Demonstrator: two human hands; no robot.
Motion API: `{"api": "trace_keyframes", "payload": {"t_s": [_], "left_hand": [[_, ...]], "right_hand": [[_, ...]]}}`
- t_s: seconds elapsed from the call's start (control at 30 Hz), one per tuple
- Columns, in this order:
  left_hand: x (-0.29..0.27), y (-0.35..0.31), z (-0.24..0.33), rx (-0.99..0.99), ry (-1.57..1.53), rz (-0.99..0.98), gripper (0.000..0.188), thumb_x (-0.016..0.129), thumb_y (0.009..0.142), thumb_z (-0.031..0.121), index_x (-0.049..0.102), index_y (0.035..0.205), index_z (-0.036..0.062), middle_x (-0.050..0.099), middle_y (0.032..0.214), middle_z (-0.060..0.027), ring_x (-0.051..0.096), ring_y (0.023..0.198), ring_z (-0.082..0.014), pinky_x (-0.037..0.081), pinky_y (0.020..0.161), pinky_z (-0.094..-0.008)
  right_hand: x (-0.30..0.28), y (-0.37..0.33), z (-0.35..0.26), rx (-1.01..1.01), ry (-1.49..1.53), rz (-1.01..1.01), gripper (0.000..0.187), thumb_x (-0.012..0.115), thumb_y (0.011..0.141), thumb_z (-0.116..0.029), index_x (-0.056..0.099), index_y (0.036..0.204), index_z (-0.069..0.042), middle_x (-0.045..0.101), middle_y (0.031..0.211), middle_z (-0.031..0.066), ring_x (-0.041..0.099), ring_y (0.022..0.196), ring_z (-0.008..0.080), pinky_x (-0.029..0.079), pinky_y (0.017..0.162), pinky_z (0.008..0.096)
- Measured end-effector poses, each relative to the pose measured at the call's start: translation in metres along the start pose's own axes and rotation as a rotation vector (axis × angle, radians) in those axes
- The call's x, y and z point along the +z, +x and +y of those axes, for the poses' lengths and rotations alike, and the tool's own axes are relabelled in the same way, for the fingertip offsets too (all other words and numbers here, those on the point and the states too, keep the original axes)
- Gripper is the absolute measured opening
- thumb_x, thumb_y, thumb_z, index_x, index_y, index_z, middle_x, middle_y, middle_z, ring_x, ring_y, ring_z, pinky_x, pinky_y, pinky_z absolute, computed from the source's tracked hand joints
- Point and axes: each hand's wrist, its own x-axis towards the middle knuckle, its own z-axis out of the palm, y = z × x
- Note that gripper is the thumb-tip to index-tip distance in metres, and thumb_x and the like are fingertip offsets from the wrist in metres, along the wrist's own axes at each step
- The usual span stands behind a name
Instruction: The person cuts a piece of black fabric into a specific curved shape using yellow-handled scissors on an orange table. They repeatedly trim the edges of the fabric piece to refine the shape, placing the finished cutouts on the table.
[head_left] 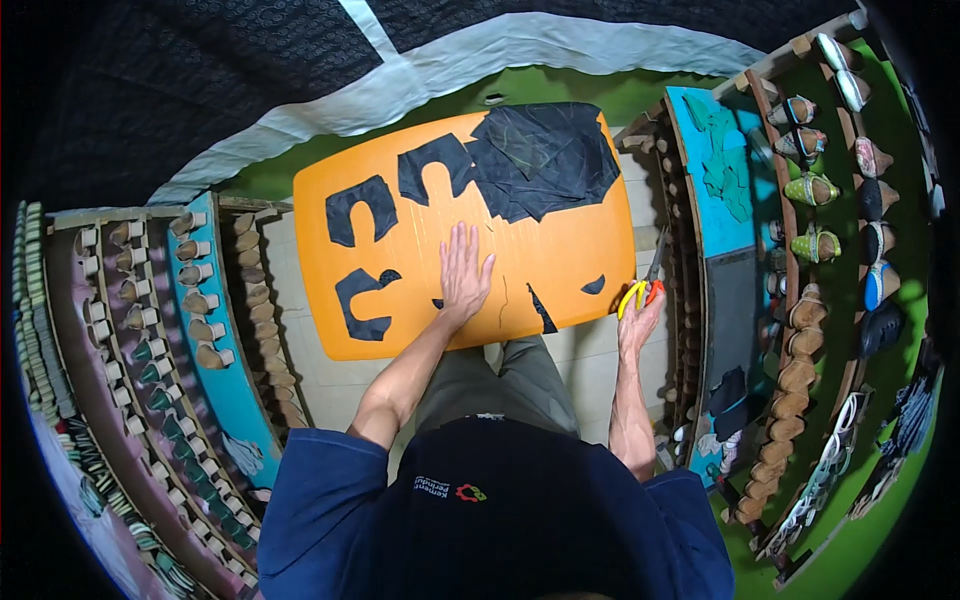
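Note:
My left hand (463, 272) lies flat on an orange table (408, 290), palm down with the fingers stretched out and nothing in its grasp. Past the table's right edge, my right hand (640, 322) is closed on scissors (635, 293) with yellow and red handles, their blades pointing away from me. Three black U-shaped cut pieces lie on the left half: one at the far left (340, 220), one farther back (435, 152) and one nearer me (352, 303). A pile of dark sheet material (545, 165) covers the back right. Small black scraps (593, 286) lie near the front edge.
Racks with rows of shoe forms (200, 300) stand on the left. On the right, shelves carry shoes (812, 190) and brown forms (790, 403), beside a blue board (735, 225) with green scraps. A dark patterned cloth with a white border (560, 40) hangs behind the table.

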Motion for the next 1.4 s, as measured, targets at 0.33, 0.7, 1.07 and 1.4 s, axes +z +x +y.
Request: {"api": "trace_keyframes", "payload": {"t_s": [0.33, 0.7, 1.07, 1.4], "left_hand": [[0.078, -0.038, 0.146, 0.369, -0.138, -0.229, 0.064, 0.053, 0.100, 0.040, 0.038, 0.152, 0.0063, 0.031, 0.160, -0.0185, 0.026, 0.150, -0.0320, 0.019, 0.122, -0.0536], [0.032, -0.075, 0.118, 0.265, 0.009, -0.352, 0.057, 0.054, 0.099, 0.039, 0.044, 0.149, 0.0133, 0.034, 0.158, -0.0185, 0.024, 0.150, -0.0352, 0.018, 0.119, -0.0597], [0.064, -0.061, 0.110, -0.187, 0.041, -0.021, 0.075, 0.048, 0.101, 0.042, 0.020, 0.158, 0.0035, 0.015, 0.165, -0.0212, 0.011, 0.154, -0.0355, 0.010, 0.122, -0.0543], [0.100, -0.078, 0.214, 0.698, -0.385, -0.868, 0.048, 0.048, 0.101, 0.040, 0.055, 0.141, 0.0136, 0.042, 0.153, -0.0182, 0.027, 0.149, -0.0337, 0.015, 0.123, -0.0548]], "right_hand": [[-0.064, 0.007, 0.009, 0.124, 0.054, 0.008, 0.041, 0.071, 0.094, -0.020, 0.052, 0.126, -0.001, 0.063, 0.116, 0.0180, 0.062, 0.104, 0.0333, 0.048, 0.090, 0.0433], [-0.068, -0.004, 0.035, 0.134, 0.130, 0.012, 0.045, 0.070, 0.095, -0.016, 0.050, 0.131, 0.002, 0.062, 0.116, 0.0166, 0.062, 0.103, 0.0274, 0.049, 0.089, 0.0403], [-0.069, 0.007, 0.023, 0.077, 0.152, -0.074, 0.044, 0.072, 0.095, -0.019, 0.051, 0.127, 0.003, 0.061, 0.114, 0.0155, 0.058, 0.103, 0.0235, 0.047, 0.090, 0.0353], [-0.105, -0.021, 0.027, 0.096, 0.067, 0.049, 0.045, 0.072, 0.095, -0.023, 0.054, 0.126, 0.003, 0.063, 0.110, 0.0158, 0.059, 0.097, 0.0213, 0.049, 0.087, 0.0356]]}}
